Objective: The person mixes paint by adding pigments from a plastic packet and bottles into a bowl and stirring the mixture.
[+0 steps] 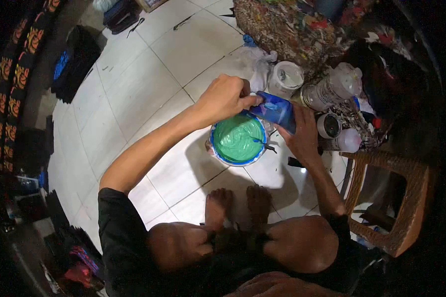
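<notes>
Clearly, both your hands are on the blue flat thing (278, 113), above the far edge of an open bucket (233, 164).

Your left hand (225, 99) pinches its near-left corner between thumb and fingers, while your right hand (302, 136) grips the opposite end, thumb on one side; what it is, and whether it is opened, you cannot tell from this view. As for progress, the bucket is uncovered and the green paste (235, 136) lies swirled inside, with a thin dark thing (268, 146) across its right edge; nothing shows the blue piece let go. For room, tile floor (129, 89) spreads widely leftward; your feet (218, 205) bound the near side, and a white tub (286, 86), clear jar (344, 81) and scrap mound (277, 32) crowd the far right.
</notes>
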A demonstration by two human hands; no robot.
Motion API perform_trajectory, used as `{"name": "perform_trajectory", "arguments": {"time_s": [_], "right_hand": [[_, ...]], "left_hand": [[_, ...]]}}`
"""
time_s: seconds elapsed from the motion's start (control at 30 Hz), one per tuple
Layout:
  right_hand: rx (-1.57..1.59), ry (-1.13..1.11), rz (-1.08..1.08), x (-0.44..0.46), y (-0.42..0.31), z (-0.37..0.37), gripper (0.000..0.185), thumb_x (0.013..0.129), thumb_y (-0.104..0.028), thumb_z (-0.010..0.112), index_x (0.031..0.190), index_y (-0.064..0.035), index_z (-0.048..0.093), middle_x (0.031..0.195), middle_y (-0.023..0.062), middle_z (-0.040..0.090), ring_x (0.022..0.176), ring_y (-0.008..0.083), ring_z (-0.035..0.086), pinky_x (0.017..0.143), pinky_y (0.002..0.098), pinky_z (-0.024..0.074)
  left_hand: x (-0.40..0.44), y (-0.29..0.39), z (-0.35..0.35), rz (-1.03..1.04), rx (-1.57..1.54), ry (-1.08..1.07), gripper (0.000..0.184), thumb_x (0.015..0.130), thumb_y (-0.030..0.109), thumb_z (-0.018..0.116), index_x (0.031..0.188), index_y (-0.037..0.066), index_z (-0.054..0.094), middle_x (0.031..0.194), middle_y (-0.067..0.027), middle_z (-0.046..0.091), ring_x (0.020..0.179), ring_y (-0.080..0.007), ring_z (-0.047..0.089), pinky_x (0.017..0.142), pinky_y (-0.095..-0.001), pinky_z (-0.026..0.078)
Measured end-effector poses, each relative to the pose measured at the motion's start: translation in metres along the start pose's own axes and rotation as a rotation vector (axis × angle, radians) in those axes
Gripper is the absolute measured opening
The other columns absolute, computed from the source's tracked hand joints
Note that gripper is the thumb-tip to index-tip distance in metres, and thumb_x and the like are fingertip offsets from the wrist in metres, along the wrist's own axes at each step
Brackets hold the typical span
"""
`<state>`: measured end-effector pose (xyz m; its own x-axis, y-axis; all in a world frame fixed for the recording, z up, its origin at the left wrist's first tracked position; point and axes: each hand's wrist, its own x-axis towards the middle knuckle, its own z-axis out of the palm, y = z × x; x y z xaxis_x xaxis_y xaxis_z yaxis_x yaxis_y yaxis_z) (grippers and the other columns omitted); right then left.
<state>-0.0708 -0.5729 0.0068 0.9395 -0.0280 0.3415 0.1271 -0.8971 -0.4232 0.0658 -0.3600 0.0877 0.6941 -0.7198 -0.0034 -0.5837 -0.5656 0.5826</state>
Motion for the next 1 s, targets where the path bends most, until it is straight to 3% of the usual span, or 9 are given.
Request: {"name": "perform_trajectory", "arguments": {"time_s": [0.07, 0.17, 0.3, 0.37, 0.43, 0.5, 0.6, 1.0], "right_hand": [[-0.027, -0.026, -0.009, -0.001, -0.007, -0.007, 0.076, 0.067, -0.02, 0.079, 0.13, 0.0, 0.043, 0.114, 0.021, 0.052, 0.105, 0.0386, 0.05, 0.091, 0.0474, 0.0408], [-0.063, -0.046, -0.032, -0.002, -0.016, -0.011, 0.076, 0.067, -0.019, 0.079, 0.131, -0.0021, 0.043, 0.114, 0.0205, 0.052, 0.103, 0.0387, 0.05, 0.089, 0.0476, 0.0414], [-0.129, -0.087, -0.049, -0.006, -0.024, -0.01, 0.078, 0.066, -0.017, 0.079, 0.134, -0.0044, 0.043, 0.113, 0.0198, 0.052, 0.1, 0.0386, 0.052, 0.086, 0.0474, 0.0422], [-0.163, -0.127, -0.062, -0.01, -0.027, -0.008, 0.079, 0.066, -0.017, 0.08, 0.134, -0.0058, 0.042, 0.113, 0.0189, 0.052, 0.099, 0.0375, 0.051, 0.084, 0.0474, 0.0419], [-0.196, -0.184, -0.072, -0.021, -0.029, -0.008, 0.08, 0.065, -0.018, 0.08, 0.135, -0.0071, 0.042, 0.112, 0.0181, 0.052, 0.098, 0.0364, 0.051, 0.083, 0.0473, 0.0416], [-0.324, -0.218, -0.147, -0.023, -0.032, -0.006, 0.078, 0.065, -0.013, 0.079, 0.134, -0.0096, 0.045, 0.109, 0.017, 0.052, 0.097, 0.0355, 0.051, 0.079, 0.0474, 0.0403], [-0.348, -0.268, -0.173, -0.025, -0.035, -0.003, 0.08, 0.064, -0.015, 0.08, 0.136, -0.0131, 0.045, 0.11, 0.0142, 0.052, 0.097, 0.0324, 0.05, 0.079, 0.0457, 0.0373], [-0.474, -0.349, -0.299, -0.026, -0.041, 0.0, 0.08, 0.062, -0.015, 0.081, 0.135, -0.0141, 0.047, 0.104, 0.0129, 0.052, 0.096, 0.0295, 0.051, 0.082, 0.0441, 0.0347]], "left_hand": [[-0.011, -0.005, 0.001, 0.139, -0.157, 0.068, 0.03, 0.078, 0.027, 0.072, 0.088, -0.002, 0.068, 0.073, -0.0156, 0.066, 0.063, -0.0271, 0.064, 0.061, -0.0358, 0.051], [-0.023, -0.01, 0.0, 0.201, -0.154, 0.076, 0.033, 0.075, 0.027, 0.073, 0.088, -0.003, 0.067, 0.071, -0.0162, 0.066, 0.063, -0.0268, 0.064, 0.062, -0.0348, 0.051], [-0.034, -0.019, 0.006, 0.006, -0.219, 0.129, 0.034, 0.071, 0.027, 0.072, 0.079, -0.005, 0.066, 0.069, -0.0197, 0.065, 0.066, -0.032, 0.065, 0.065, -0.0387, 0.051], [-0.036, -0.03, -0.001, -0.233, -0.34, 0.114, 0.034, 0.071, 0.029, 0.071, 0.076, -0.004, 0.066, 0.067, -0.0171, 0.065, 0.062, -0.0284, 0.065, 0.062, -0.0368, 0.051], [-0.043, -0.047, -0.004, -0.295, -0.357, 0.143, 0.035, 0.072, 0.033, 0.072, 0.077, 0.0, 0.067, 0.067, -0.0127, 0.067, 0.057, -0.0204, 0.064, 0.059, -0.0325, 0.051], [-0.051, -0.066, -0.001, -0.288, -0.377, 0.101, 0.036, 0.078, 0.036, 0.072, 0.079, 0.0, 0.066, 0.071, -0.0097, 0.066, 0.067, -0.0161, 0.062, 0.064, -0.0296, 0.049], [-0.063, -0.08, 0.002, -0.337, -0.352, 0.058, 0.036, 0.079, 0.036, 0.072, 0.082, 0.0, 0.066, 0.075, -0.0107, 0.067, 0.071, -0.018, 0.064, 0.066, -0.0293, 0.049], [-0.074, -0.106, 0.029, -0.313, -0.295, 0.001, 0.038, 0.077, 0.037, 0.07, 0.085, 0.0, 0.066, 0.077, -0.0129, 0.066, 0.074, -0.0227, 0.063, 0.069, -0.0338, 0.049]]}}
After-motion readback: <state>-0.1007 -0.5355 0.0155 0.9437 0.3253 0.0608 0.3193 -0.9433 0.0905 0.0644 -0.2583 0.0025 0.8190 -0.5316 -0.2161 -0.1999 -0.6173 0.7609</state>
